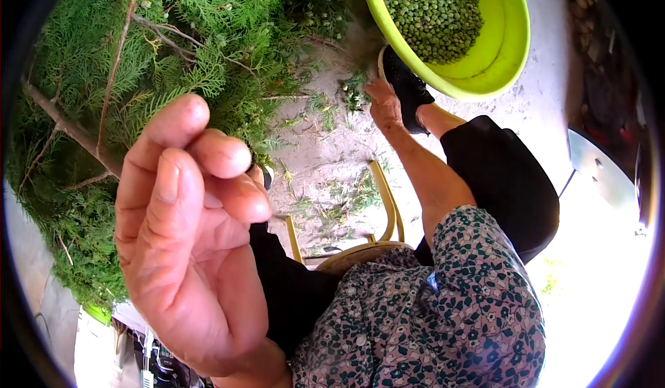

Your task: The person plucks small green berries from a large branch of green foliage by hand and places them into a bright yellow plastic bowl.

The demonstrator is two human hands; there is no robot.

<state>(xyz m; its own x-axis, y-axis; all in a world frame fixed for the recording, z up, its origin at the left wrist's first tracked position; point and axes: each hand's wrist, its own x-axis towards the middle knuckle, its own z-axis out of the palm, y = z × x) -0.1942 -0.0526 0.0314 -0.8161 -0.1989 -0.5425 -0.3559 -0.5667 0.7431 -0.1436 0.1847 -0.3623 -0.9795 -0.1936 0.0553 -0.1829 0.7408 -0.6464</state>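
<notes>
My left hand is raised close to the camera, palm in view and fingers loosely curled, with nothing in it. Behind it spreads a big heap of cut arborvitae branches, with scale-like green leaves and some small pale cones. My right hand reaches down to the floor beside my black shoe. Its fingertips are at a small sprig with green cones; whether they grip it cannot be made out. A lime-green plastic basin beyond the shoe holds a mass of small green cones.
Leafy scraps litter the concrete floor. A low stool with yellow metal legs is under me. Bare brown branches stick out of the heap at left. A shiny metal object stands at right, and assorted items lie at lower left.
</notes>
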